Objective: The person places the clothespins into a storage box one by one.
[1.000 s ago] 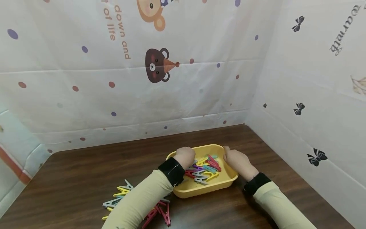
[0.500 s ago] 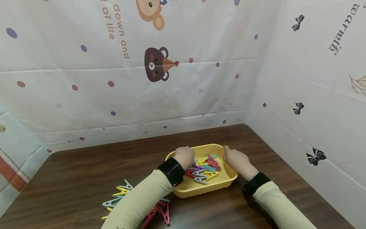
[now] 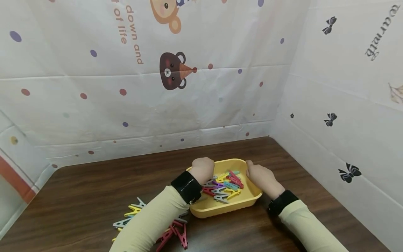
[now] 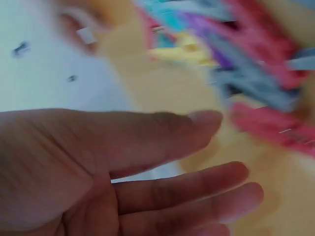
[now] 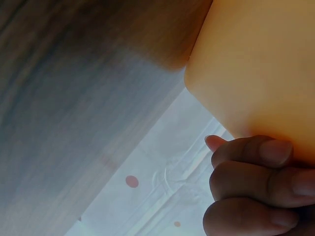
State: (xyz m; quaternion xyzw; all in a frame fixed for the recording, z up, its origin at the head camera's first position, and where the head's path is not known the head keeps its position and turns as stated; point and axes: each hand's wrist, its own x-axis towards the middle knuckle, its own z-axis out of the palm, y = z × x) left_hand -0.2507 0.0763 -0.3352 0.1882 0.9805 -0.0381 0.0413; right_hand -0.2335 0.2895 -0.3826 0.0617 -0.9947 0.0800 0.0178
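A yellow plastic tray point(image 3: 224, 210) rests on the brown table, with several coloured clothespins point(image 3: 231, 185) scattered inside. My right hand point(image 3: 262, 178) grips the tray's right rim; in the right wrist view its curled fingers point(image 5: 251, 182) lie against the outer wall. Over the tray's left side is my left hand point(image 3: 203, 168), covering part of that rim in the head view. Its thumb point(image 4: 162, 135) and fingers are extended in the left wrist view, with nothing between them. Red, grey, purple and yellow clothespins appear blurred beyond those fingertips.
More clothespins point(image 3: 181, 234) lie in a loose pile on the table point(image 3: 78, 196), left of the tray and partly hidden by the left forearm. Patterned white sheeting point(image 3: 220, 112) hangs behind the table and along its right side.
My left hand has shifted slightly up and to the left at the tray's left rim. The right hand and the tray have stayed in place.
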